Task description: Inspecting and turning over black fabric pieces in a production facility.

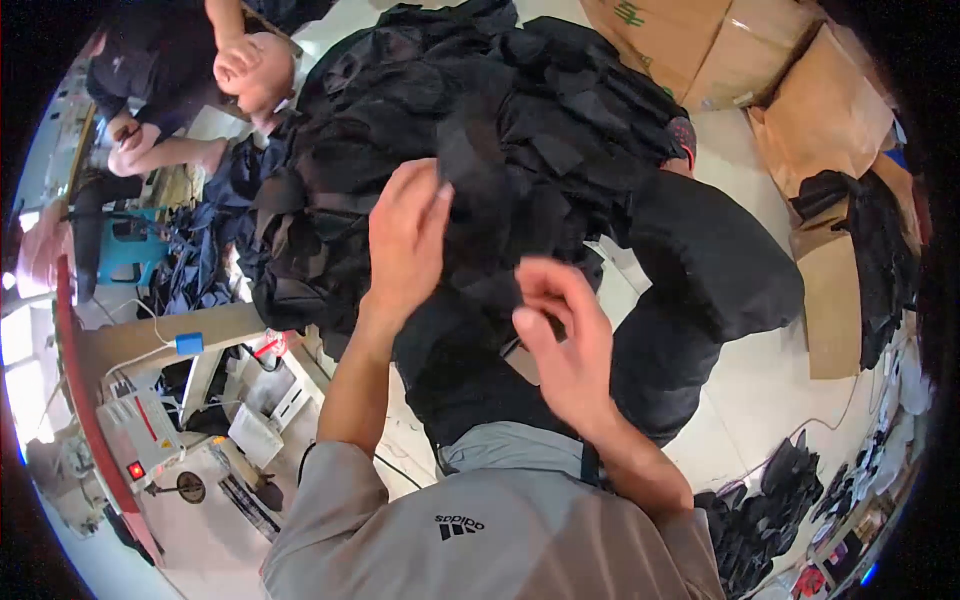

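Note:
A large heap of black cloth pieces [400, 130] lies in front of my knees. My left hand [408, 240] is raised over the heap, thumb and fingers closed on the edge of a dark cloth piece [472, 150], which is slightly blurred. To its right and nearer to me, my right hand [570, 345] hovers above my lap. Its fingers are curled, with a gap between thumb and forefinger, and nothing shows in it.
Opened cardboard boxes [835, 100] stand at the far right, with black cloth [880, 270] draped over one. At left are a sewing machine's control box [140, 435] and a teal stool [132, 250]. Another person [165, 80] sits at far left. More black scraps [775, 500] lie at lower right.

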A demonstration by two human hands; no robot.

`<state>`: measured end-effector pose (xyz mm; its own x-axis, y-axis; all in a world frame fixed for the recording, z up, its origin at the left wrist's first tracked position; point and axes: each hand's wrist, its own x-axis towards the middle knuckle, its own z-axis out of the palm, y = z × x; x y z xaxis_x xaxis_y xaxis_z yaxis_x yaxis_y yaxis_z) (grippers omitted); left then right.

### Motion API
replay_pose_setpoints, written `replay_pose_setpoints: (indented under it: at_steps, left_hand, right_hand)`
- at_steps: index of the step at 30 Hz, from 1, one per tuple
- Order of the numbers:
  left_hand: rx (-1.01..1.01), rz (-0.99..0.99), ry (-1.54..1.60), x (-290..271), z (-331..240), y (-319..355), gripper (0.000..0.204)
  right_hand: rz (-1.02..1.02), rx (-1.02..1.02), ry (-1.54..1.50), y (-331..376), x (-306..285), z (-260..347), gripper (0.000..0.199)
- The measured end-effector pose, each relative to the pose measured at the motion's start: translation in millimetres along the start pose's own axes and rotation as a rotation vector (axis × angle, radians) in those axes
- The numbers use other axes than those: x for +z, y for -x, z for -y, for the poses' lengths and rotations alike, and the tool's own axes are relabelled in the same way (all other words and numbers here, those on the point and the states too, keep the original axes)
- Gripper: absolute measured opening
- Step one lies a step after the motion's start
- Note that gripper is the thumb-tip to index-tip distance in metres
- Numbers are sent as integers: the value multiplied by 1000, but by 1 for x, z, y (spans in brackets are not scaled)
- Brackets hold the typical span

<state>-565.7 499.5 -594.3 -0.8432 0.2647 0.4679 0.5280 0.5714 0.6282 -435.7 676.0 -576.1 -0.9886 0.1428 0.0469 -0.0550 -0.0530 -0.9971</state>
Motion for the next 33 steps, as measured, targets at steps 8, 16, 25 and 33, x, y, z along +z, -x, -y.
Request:
replay_pose_setpoints:
  at_steps: [8, 16, 25, 33]
  left_hand:
    - [568, 277, -220, -65, -88, 43, 22]
    - [270, -309, -392, -82, -45, 77, 25]
    - [-1200, 295, 2144, -22, -34, 113, 102]
    - [-816, -3, 2244, -20, -67, -6, 54]
  right_hand:
    - [110, 697, -1317, -38, 20, -2, 65]
    - [-261, 686, -1172, -35, 20, -3, 41]
    - [-167, 296, -1046, -20, 18, 45, 44]
    - [-141, 66, -1069, -34, -35, 99, 43]
